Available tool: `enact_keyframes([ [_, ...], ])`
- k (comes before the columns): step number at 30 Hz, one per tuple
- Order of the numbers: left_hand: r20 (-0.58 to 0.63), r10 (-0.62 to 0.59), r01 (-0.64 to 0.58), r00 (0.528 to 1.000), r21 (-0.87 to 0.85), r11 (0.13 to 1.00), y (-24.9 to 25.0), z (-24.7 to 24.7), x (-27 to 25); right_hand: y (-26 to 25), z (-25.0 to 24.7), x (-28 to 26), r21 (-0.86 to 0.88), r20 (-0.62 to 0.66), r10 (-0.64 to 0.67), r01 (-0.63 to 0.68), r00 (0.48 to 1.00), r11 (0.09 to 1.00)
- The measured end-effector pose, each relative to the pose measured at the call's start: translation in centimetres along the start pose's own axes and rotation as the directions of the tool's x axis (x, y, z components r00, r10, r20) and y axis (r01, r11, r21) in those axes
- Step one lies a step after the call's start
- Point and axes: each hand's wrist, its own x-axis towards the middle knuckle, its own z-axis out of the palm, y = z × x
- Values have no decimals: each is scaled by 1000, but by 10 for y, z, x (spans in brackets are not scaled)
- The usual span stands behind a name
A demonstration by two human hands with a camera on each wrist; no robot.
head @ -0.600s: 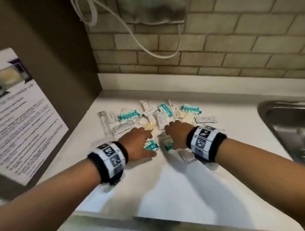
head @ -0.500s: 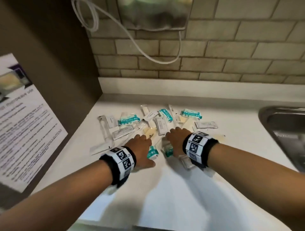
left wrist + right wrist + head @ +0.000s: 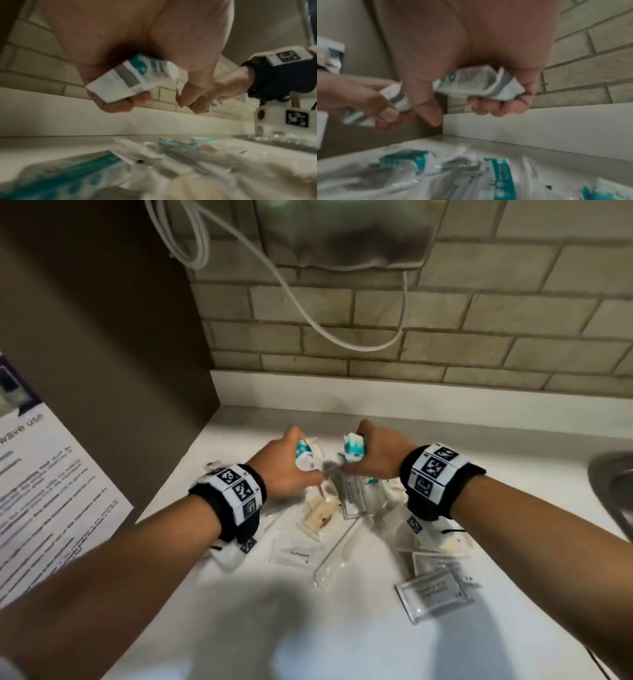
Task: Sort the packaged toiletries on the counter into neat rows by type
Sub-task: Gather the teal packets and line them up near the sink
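Observation:
Mixed toiletry packets lie in a loose pile on the white counter (image 3: 239, 628). My left hand (image 3: 298, 460) is raised over the pile's far side and grips a teal-and-white packet (image 3: 303, 451), also seen in the left wrist view (image 3: 133, 78). My right hand (image 3: 363, 455), close beside it, grips a bunch of teal-and-white packets (image 3: 354, 447), shown crumpled in the right wrist view (image 3: 477, 83). Below the hands lie a white toothpaste sachet (image 3: 297, 554), a toothbrush in a clear sleeve (image 3: 337, 556), a beige item in a clear bag (image 3: 322, 517) and grey-edged sachets (image 3: 433, 594).
A steel sink (image 3: 613, 484) sits at the right edge. On the left, a brown panel (image 3: 102, 337) carries a printed notice (image 3: 44, 508). The brick wall (image 3: 445, 337) behind has a white cable (image 3: 308, 313) hanging down it.
Both hands have lifted off the counter with teal packets in their grip and moved toward the back of the pile. The head view has come closer, and packets now lie nearer me.

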Motion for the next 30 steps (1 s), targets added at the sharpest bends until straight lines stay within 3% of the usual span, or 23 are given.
enact_keyframes([
  [2, -43, -29, 35, 999, 125, 992, -15, -6, 22, 1, 2, 26, -66, -55, 102, -106, 993, 992],
  [6, 136, -135, 75, 981, 371, 926, -43, -9, 53, 5, 18, 61, -145, 70, 215, -204, 974, 968],
  [14, 267, -137, 17, 954, 409, 912, -56, -2, 67, 13, 29, 76, -97, 91, 253, -244, 963, 965],
  [17, 291, -134, -4, 947, 427, 904, -57, 0, 66, 14, 22, 72, -7, 46, 267, -267, 963, 964],
  [23, 173, -70, -1, 982, 377, 926, -48, -14, 61, 20, -8, 47, 150, -178, 254, -229, 951, 962],
  [27, 69, 85, -101, 994, 277, 955, -13, -24, 65, 34, -30, 17, 285, -266, 307, -230, 914, 931],
  [30, 64, 162, -172, 985, 226, 959, 26, -18, 75, 52, -41, -9, 339, -296, 379, -275, 877, 900],
])
